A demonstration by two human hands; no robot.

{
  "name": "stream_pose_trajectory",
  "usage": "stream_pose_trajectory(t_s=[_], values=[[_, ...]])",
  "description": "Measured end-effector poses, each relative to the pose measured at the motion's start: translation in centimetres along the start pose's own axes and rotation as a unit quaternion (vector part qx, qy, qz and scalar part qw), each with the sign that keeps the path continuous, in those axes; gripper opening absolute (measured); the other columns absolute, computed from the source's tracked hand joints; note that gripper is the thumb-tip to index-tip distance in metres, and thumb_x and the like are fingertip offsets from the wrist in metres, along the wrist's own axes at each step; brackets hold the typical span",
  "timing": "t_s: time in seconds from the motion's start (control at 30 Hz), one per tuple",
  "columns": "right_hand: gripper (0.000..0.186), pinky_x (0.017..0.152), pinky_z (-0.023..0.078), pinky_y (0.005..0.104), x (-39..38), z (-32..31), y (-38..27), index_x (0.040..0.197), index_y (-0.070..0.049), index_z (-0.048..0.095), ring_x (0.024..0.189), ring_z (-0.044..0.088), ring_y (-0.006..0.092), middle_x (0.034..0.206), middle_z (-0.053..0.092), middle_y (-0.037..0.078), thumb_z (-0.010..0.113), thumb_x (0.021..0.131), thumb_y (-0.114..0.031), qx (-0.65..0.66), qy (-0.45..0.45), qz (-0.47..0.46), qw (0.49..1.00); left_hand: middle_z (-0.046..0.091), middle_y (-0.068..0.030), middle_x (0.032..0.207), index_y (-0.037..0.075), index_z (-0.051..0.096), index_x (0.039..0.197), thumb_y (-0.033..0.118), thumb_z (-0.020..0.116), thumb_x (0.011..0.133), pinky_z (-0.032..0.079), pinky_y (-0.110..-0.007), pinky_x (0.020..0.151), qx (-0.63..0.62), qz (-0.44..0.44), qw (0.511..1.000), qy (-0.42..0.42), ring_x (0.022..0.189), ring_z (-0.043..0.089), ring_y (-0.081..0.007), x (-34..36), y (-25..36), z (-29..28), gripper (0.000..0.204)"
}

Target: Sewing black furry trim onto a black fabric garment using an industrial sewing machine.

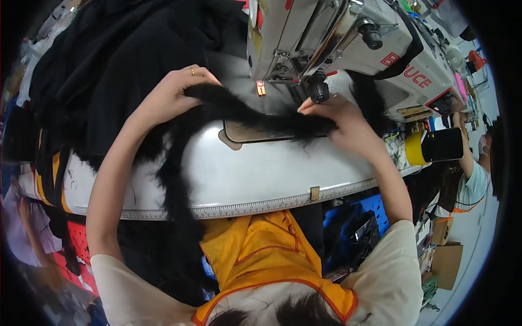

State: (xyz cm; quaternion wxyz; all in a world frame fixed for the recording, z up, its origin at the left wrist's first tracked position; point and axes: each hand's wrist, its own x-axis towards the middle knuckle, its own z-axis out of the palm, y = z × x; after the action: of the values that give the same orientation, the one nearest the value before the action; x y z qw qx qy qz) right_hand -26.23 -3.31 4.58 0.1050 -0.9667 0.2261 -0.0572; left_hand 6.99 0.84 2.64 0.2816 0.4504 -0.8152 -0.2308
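Observation:
A strip of black fur [250,117] stretches across the front of a white sewing machine [348,49]. My left hand [179,95], with a ring on one finger, is closed on its left end. My right hand [350,127] is closed on the strip farther right, below the needle area and beside a black knob [318,89]; the hand is somewhat blurred. Between the hands the fur lies over the machine's bed plate [244,136]. From near my left hand another length of fur [176,179] hangs over the table's front edge.
A large heap of black cloth [141,49] covers the table at the back left. A measuring tape [250,207] runs along the white table's [234,174] front edge. A yellow-and-black cylinder [416,149] stands at the right. Other people [467,190] are at both sides.

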Motion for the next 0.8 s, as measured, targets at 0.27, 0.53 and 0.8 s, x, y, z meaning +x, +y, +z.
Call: stream_pose_trajectory(t_s=[0.27, 0.53, 0.8], values=[[0.042, 0.088, 0.046, 0.0383, 5.1, 4.9, -9.3, 0.124, -0.010, 0.049, 0.108, 0.054, 0.0271, 0.117, 0.056, 0.008, 0.054, 0.085, -0.025, 0.089, 0.131, -0.200, 0.967, 0.063, -0.0064, 0.070, 0.001, 0.066, 0.093, 0.023, 0.063, 0.084, 0.043, -0.022, 0.060, -0.045, -0.197, 0.978, 0.056, 0.062, 0.053, -0.0063, 0.1, 4.4, -1.9, 0.025], [0.043, 0.089, 0.045, 0.0387, 8.6, 5.7, -5.9, 0.121, -0.008, 0.050, 0.104, 0.054, 0.0274, 0.116, 0.055, 0.014, 0.051, 0.087, -0.033, 0.071, -0.201, 0.018, 0.977, 0.059, -0.0068, 0.076, 0.002, 0.059, 0.087, 0.006, 0.056, 0.065, 0.048, -0.030, 0.056, 0.460, -0.025, 0.887, 0.033, 0.071, 0.059, -0.0189, -5.2, 9.0, 6.1, 0.023], [0.037, 0.083, 0.044, 0.0348, 2.5, 5.1, -7.3, 0.114, -0.013, 0.056, 0.098, 0.057, 0.0167, 0.110, 0.058, 0.001, 0.061, 0.080, -0.026, -0.023, 0.095, -0.185, 0.978, 0.058, -0.0069, 0.098, 0.009, 0.058, 0.106, -0.004, 0.058, 0.057, 0.043, -0.035, 0.080, 0.325, -0.050, 0.940, 0.088, 0.086, 0.057, -0.0287, -5.1, 2.9, 0.3, 0.051]])
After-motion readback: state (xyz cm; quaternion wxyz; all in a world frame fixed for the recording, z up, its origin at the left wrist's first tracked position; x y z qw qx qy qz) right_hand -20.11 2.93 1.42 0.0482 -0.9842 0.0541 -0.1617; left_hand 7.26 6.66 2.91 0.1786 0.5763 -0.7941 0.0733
